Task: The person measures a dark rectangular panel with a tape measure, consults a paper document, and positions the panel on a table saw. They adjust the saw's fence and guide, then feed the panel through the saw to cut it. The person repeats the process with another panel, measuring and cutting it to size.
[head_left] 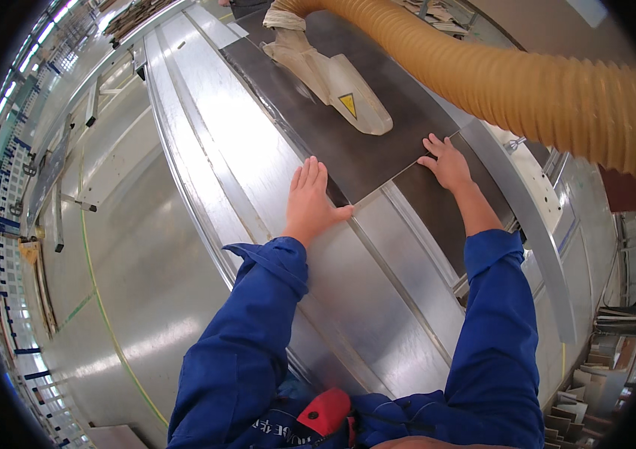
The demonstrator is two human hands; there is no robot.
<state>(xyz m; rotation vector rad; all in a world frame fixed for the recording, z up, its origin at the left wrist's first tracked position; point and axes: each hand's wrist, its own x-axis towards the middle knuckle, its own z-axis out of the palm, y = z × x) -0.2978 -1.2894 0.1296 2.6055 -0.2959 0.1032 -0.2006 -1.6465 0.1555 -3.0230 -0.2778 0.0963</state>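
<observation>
A dark brown flat board (pixel 367 166) lies across the saw table, its near edge running slantwise between my hands. My left hand (pixel 310 203) rests flat on the silvery sliding table (pixel 221 150), fingers stretched forward along the board's left side. Its thumb points to the board's near left corner, at or very close to it. My right hand (pixel 449 168) is spread at the near right part of the board, fingertips on its edge. Neither hand grips anything. Above the board hangs a beige blade guard (pixel 325 75) with a yellow warning triangle; the blade itself is hidden.
A thick ribbed tan hose (pixel 482 78) arches from the guard to the right. A long grey fence (pixel 531 224) bounds the right side. Metal frame arms (pixel 57 213) stand at the left. Stacked board offcuts (pixel 587 382) are at lower right. Part of another person (pixel 247 6) shows at the far end.
</observation>
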